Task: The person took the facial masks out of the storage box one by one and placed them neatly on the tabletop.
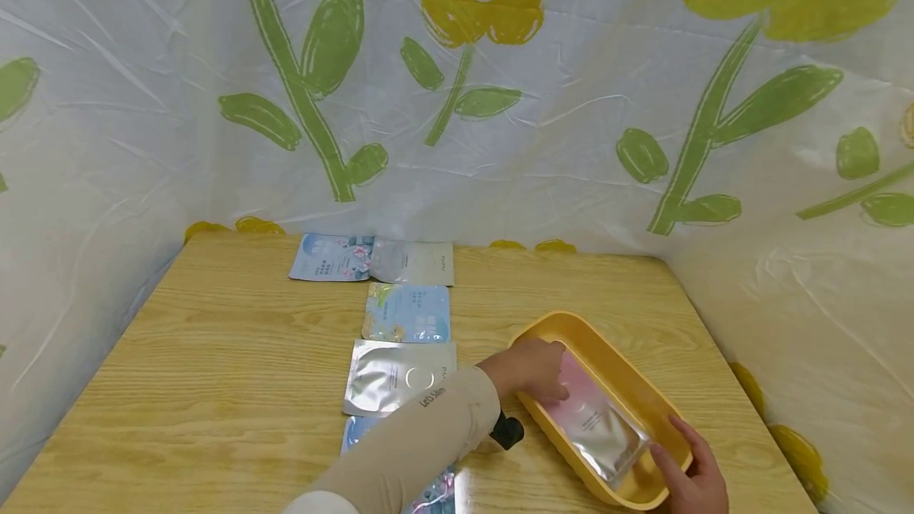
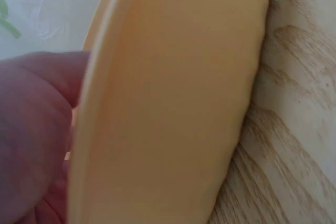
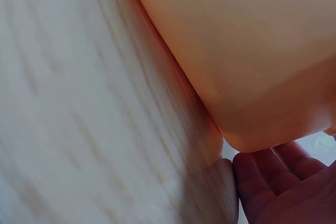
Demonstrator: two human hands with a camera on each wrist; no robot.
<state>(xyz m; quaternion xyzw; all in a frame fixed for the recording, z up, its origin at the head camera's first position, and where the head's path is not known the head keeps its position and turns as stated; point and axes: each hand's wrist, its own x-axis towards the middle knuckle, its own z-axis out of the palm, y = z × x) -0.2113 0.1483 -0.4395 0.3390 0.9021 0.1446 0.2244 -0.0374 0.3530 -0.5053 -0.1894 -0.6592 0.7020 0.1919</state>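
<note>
Head view: Your right hand (image 1: 691,473) grips the near right end of the yellow-orange plastic tray (image 1: 631,375), which rests on the wood-grain table (image 1: 214,387). The pink-and-silver foil pouch (image 1: 591,419) lies inside the tray, lengthwise. Your left hand (image 1: 530,371) reaches over the far left part of the rim, fingers at the pouch's pink end; you cannot tell here whether they pinch it. Your left sleeve (image 1: 421,435) passes over the lower pouches of a row that includes a silver pouch (image 1: 371,379) and a light-blue pouch (image 1: 407,313). Caution: a low forearm could drag these out of line.

Left wrist view: The tray's outer wall fills the centre. Your fingers go behind the rim, so their hold cannot be confirmed. Caution: a loose grip on slick foil could let the pouch slip; a low lift could catch it on the rim.

Right wrist view: Your fingers (image 3: 270,174) bear against the tray's lower corner from outside. Caution: uneven upward pressure here could tip the tray; slack support could let it slide.
</note>
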